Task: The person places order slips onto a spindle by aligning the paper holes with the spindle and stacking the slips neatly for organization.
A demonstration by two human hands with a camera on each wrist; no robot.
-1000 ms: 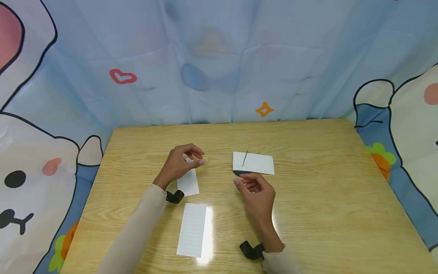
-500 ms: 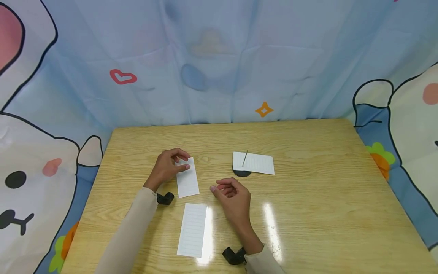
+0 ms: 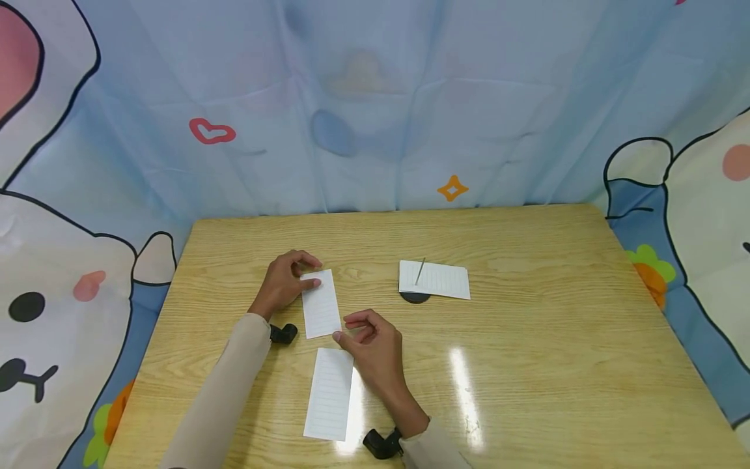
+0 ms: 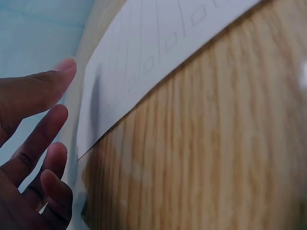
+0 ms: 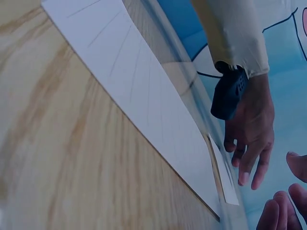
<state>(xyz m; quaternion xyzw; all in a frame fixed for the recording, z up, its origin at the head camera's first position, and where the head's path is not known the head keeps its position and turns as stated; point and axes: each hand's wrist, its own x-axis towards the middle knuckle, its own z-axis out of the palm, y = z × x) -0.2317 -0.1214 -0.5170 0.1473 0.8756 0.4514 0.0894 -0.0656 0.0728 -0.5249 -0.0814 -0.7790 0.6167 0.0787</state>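
My left hand (image 3: 285,281) hovers by the top left corner of the upper lined paper slip (image 3: 321,306), thumb and fingers apart. In the left wrist view, that thumb and the loosely bent fingers hold nothing beside the slip (image 4: 139,62). My right hand (image 3: 375,352) is near the same slip's lower right corner, just above the second slip (image 3: 329,397). Its fingers (image 5: 280,211) and thumb are parted with nothing between them. Both slips lie on the table. Whether either hand touches paper is hard to tell.
Toward the back right, a paper spike with a black round base (image 3: 415,298) stands with a stack of lined slips (image 3: 445,280) on its thin pin (image 3: 420,270). The wooden table (image 3: 556,339) ends at a patterned blue curtain (image 3: 375,130).
My left hand has drawn back left to the upper slip's top corner. My right hand has moved left from beside the paper spike to the slips. The papers have stayed put.
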